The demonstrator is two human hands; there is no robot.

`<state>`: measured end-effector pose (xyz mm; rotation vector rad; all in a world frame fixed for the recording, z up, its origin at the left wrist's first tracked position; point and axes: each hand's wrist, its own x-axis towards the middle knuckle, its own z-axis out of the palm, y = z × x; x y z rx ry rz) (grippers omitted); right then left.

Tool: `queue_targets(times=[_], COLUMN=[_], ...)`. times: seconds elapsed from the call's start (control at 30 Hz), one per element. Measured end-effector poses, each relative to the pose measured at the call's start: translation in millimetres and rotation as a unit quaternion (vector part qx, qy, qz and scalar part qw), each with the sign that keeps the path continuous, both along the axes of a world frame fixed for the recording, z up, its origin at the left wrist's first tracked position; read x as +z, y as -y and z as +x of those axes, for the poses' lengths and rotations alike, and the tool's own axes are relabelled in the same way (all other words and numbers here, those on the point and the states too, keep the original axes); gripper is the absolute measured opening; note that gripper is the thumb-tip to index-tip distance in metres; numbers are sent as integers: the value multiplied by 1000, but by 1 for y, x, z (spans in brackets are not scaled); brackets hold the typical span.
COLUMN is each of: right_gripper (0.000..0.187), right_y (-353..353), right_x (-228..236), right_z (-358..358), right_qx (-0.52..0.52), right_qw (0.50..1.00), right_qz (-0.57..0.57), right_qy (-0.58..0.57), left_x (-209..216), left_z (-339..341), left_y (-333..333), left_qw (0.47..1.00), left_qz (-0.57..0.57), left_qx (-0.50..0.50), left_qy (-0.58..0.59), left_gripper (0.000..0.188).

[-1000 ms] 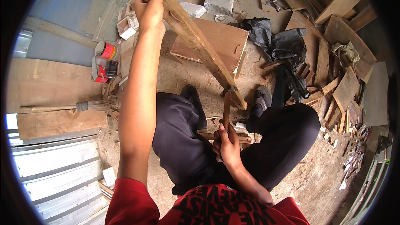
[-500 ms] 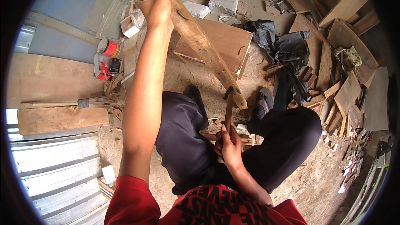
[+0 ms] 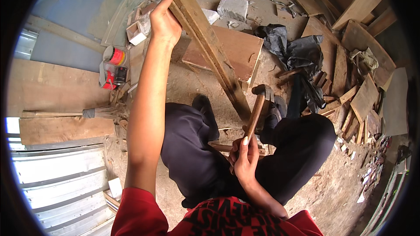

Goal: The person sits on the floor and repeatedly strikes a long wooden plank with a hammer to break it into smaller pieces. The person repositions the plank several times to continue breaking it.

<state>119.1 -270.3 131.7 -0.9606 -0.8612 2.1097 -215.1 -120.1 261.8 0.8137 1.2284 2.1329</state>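
Observation:
My left hand [image 3: 165, 25] grips a long wooden plank [image 3: 209, 51] near its far end, with the thumb along its edge. The plank slants down to the right, and its lower end comes down between my feet. Low in front of me, my right hand [image 3: 246, 159] is wrapped round the wooden handle of a hammer [image 3: 255, 117]. The hammer's dark metal head [image 3: 262, 91] points away from me, just right of the plank's lower end. Beneath the plank's middle is a brown wooden box [image 3: 238, 46].
Black plastic sheeting [image 3: 304, 50] and a heap of scrap boards [image 3: 365, 98] lie to the right. Pale concrete blocks [image 3: 233, 8] sit farther off. Left are paint cans [image 3: 114, 55], a stick broom [image 3: 103, 112] and corrugated metal sheet [image 3: 65, 170]. Wood pieces [image 3: 223, 147] lie between my legs.
The plank has turned in my left hand to show a narrow edge, and its lower end has shifted left. The hammer's head has moved right, away from the plank's end.

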Motion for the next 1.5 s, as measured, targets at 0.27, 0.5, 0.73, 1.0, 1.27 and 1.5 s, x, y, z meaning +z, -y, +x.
queue_targets(times=[0.27, 0.5, 0.73, 1.0, 1.27, 1.5], right_gripper=[46, 43, 38, 43, 43, 33], right_y=[3, -1, -4, -3, -2, -1], right_x=[-3, -2, 1, 6, 5, 5], right_z=[1, -1, -2, 2, 1, 0], right_qx=[29, 39, 31, 63, 41, 49], right_qw=[999, 999, 998, 997, 999, 999], right_qz=[-23, -30, -37, -29, 3, 2], right_qy=[-21, 12, 27, 22, -13, 10], left_x=[2, 3, 1, 2, -1, -2], left_z=[0, -1, -7, -4, -22, -22], left_y=[-1, 2, 8, 9, 23, 20], left_qw=[999, 999, 992, 994, 971, 986], left_qz=[12, -1, 20, 13, 60, 31], left_qx=[-43, -46, -124, -108, -227, -163], left_qy=[5, 17, -6, -18, 49, 33], left_gripper=[73, 85, 88, 88, 85, 86])
